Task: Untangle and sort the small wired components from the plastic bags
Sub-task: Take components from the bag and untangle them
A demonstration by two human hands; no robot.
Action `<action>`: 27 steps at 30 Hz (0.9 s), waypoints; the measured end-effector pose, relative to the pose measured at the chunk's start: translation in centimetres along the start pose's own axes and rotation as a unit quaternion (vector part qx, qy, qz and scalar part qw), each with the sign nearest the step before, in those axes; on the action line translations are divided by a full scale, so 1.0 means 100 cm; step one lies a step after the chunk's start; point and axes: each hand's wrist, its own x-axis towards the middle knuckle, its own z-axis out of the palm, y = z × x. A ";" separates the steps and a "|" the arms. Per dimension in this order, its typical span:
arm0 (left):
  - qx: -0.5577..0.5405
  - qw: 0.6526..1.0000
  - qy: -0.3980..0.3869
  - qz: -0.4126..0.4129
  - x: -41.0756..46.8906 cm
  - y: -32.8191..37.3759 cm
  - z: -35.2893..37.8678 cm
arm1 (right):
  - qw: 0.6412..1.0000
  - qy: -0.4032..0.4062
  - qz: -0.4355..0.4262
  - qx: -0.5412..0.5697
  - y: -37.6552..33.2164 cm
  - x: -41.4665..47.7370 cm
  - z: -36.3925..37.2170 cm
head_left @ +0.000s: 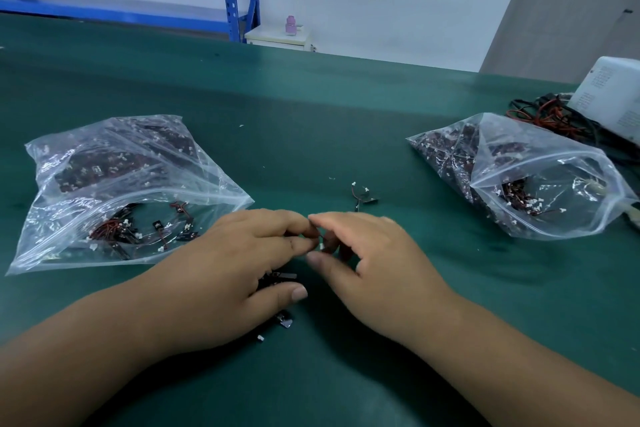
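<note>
The green tabletop (311, 114) carries two clear plastic bags, both holding dark bundles of red-and-black leads with white plugs. The left bag (114, 184) lies toward the left edge and the right bag (519, 177) toward the right edge, just in front of a white device (609, 97) and its loose cables (547, 114).

Near the front edge, midway between the bags, the left hand (242, 267) and right hand (374, 263) meet fingertip to fingertip. Each pinches the same wired component (320, 241) between thumb and forefinger. A small cluster (282, 277) lies under the left palm, and one separated piece (362, 196) rests just beyond the hands.

This looks like the teasing-apart step. It probably goes best by holding the plug end firm and drawing the lead out slowly along its own line rather than tugging sideways, so the thin wires do not kink or snag the cluster.
</note>
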 end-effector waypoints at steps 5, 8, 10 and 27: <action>0.002 1.000 -0.008 -0.011 -0.001 -0.004 0.002 | 0.991 0.065 0.052 0.105 0.008 0.004 -0.003; 0.010 0.999 -0.016 -0.030 -0.002 -0.007 0.004 | 0.970 0.079 0.153 0.174 0.019 0.012 -0.012; 0.015 0.999 -0.026 -0.038 -0.002 -0.009 0.004 | 0.955 0.094 0.195 0.205 0.028 0.017 -0.019; 0.049 0.996 -0.024 -0.077 -0.001 -0.007 0.001 | 0.965 0.100 0.179 0.165 0.060 0.026 -0.023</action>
